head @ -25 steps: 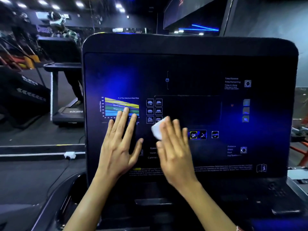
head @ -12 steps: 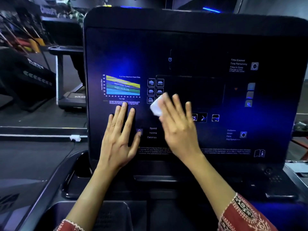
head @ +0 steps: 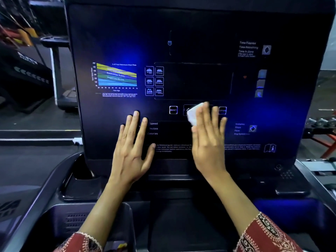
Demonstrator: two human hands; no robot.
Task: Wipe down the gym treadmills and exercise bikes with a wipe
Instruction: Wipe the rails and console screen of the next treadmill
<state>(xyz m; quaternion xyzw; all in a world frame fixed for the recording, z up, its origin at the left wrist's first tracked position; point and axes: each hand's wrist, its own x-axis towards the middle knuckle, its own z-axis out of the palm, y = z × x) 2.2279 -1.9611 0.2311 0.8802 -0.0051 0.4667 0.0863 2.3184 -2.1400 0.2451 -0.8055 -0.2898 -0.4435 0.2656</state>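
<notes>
Wipe [head: 193, 115] pressed to console [head: 200, 24], frame centre, by right hand [head: 209, 140], fingers straight; left hand [head: 131, 149] splayed flat. Overlapping strokes advised.

Two hands, the left hand [head: 130, 151] and the right hand [head: 209, 146]; one white wipe [head: 193, 115]; one treadmill console [head: 200, 24]; six program icons [head: 149, 81] (three rows of two); one RESET button [head: 173, 110].
</notes>
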